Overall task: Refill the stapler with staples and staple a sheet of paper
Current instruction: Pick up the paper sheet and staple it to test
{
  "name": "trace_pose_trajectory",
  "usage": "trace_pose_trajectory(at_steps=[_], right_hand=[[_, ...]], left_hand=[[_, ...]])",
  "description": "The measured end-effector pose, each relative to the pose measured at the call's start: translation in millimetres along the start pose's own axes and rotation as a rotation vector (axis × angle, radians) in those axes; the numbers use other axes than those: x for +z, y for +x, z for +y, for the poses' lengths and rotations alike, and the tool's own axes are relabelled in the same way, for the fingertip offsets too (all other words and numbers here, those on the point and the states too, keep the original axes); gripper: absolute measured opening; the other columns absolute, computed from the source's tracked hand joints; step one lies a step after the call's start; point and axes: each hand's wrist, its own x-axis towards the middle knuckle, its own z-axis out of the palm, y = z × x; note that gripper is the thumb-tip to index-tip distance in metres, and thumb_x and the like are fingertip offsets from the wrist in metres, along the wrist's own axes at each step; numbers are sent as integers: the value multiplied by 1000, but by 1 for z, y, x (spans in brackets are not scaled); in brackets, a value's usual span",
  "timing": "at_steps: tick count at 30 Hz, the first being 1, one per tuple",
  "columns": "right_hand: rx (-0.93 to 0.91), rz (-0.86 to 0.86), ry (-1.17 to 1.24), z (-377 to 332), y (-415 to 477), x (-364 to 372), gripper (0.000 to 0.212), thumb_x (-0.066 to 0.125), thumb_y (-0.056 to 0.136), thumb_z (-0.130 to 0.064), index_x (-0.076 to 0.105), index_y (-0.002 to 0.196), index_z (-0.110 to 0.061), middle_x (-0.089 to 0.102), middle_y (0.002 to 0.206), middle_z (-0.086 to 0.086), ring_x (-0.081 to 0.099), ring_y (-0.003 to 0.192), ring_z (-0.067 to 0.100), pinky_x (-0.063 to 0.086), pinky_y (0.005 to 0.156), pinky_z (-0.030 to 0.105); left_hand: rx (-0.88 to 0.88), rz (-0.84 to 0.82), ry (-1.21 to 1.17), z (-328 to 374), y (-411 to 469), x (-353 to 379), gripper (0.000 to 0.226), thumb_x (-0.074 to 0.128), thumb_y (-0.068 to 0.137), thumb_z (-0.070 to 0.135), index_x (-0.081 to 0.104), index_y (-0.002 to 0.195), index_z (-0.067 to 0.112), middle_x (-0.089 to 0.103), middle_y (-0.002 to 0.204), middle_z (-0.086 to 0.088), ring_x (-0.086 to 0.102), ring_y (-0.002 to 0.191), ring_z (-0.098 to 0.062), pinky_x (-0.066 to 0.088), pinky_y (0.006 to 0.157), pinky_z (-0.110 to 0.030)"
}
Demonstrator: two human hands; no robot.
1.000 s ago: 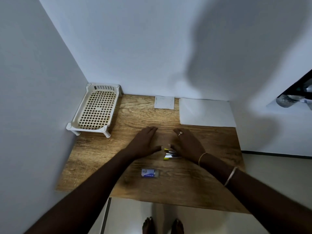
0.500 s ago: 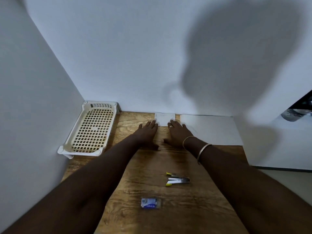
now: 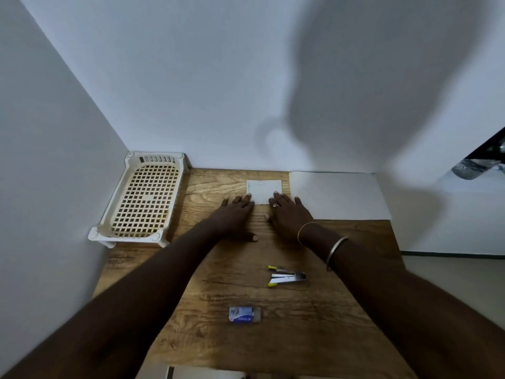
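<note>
A small white sheet of paper lies flat at the back of the wooden table. My left hand lies flat with straight fingers, its fingertips touching the sheet's lower left corner. My right hand, with a ring and bangles, lies flat too, its fingertips on the sheet's lower right edge. A small stapler with yellow tips lies open on the table behind my hands, nearer to me. A blue staple box sits closer still. Neither hand holds anything.
A cream plastic basket tray stands at the back left corner against the wall. A larger white sheet lies at the back right. White walls close the left and back sides. The table's right edge drops to the floor.
Both hands left the stapler and reached forward to the small sheet at the back. Over the last half second they have barely moved.
</note>
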Motion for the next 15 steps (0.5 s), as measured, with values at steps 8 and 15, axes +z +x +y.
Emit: trace_pose_trajectory(at_steps=[8, 15], right_hand=[[12, 53, 39, -29, -72, 24, 54, 27, 106, -40, 37, 151, -13, 25, 165, 11, 28, 150, 30, 21, 120, 53], [18, 80, 13, -44, -113, 48, 55, 34, 103, -42, 40, 150, -15, 31, 163, 10, 33, 148, 29, 21, 118, 56]], left_hand=[[-13, 46, -80, 27, -57, 52, 105, 62, 84, 68, 10, 161, 18, -4, 171, -4, 2, 157, -27, 6, 124, -53], [-20, 65, -86, 41, -87, 73, 87, 60, 91, 57, 20, 159, 21, 5, 171, -2, 5, 157, -28, 4, 124, -53]])
